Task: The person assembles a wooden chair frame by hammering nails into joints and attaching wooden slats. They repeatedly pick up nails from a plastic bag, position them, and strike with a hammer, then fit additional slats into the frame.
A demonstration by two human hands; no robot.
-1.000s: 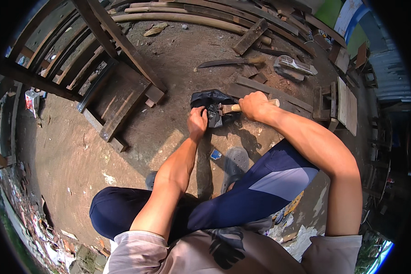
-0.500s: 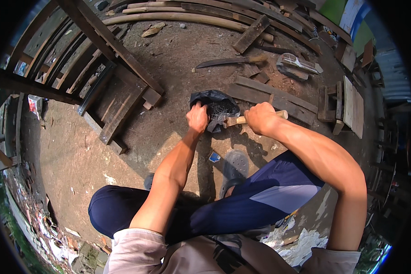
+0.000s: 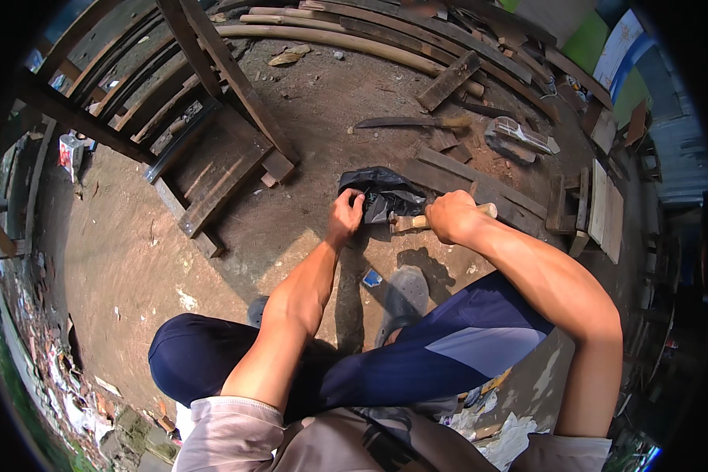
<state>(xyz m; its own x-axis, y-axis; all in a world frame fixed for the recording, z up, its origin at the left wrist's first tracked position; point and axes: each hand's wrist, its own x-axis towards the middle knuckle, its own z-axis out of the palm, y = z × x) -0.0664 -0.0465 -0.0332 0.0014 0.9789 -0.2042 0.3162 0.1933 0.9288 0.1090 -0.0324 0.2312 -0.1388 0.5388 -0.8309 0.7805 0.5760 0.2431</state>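
A black plastic bag [image 3: 381, 185] lies crumpled on the ground in front of me. At its left edge is my left hand [image 3: 344, 219], thumb and fingertips drawn together in a pinch. What the pinch holds is too small to make out. My right hand [image 3: 451, 218] is wrapped round the wooden handle of a hammer [image 3: 407, 223]. The hammer lies sideways, its head pointing left toward the near side of the bag. Folds of plastic hide most of what the bag contains.
A wooden frame [image 3: 226, 185] stands at the left. Beyond the bag lie a machete [image 3: 397, 123], planks [image 3: 480, 177] and bamboo poles [image 3: 330, 47]. A small wooden stool [image 3: 578, 200] stands at the right. A blue scrap [image 3: 372, 278] lies near my shoe [image 3: 405, 297].
My left hand has drawn back from inside the bag to its edge. Plastic folds now cover the nails that showed there. The right hand still grips the hammer. The whole view has shifted slightly.
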